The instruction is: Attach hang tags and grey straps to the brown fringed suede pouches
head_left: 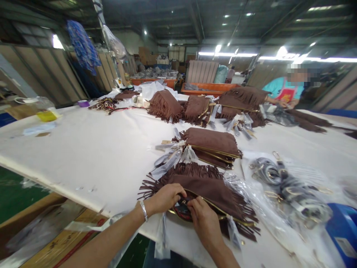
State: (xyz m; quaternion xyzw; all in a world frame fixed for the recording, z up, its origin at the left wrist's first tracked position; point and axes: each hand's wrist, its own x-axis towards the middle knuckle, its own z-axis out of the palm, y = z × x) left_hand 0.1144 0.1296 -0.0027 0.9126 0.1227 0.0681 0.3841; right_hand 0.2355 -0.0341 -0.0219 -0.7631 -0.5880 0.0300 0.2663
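Note:
A brown fringed bag (206,188) lies in front of me at the table's near edge, its gold zipper open toward me. My left hand (167,196) is closed at the left part of the opening, thumb and fingers pinching the bag's edge. At the same opening, my right hand (205,216) is closed too, its fingertips at the edge and partly inside. Between the hands a dark lining with a bit of red shows; what else the fingertips touch is hidden. Plastic-wrapped zipper pulls hang from both ends of the bag.
Behind it is a stack of brown bags (212,139); more fringed bags (166,104) line the far side. Plastic-wrapped straps (292,190) and a blue container (343,227) are at right. A cardboard box (64,238) stands below left. A co-worker (287,91) is across the table.

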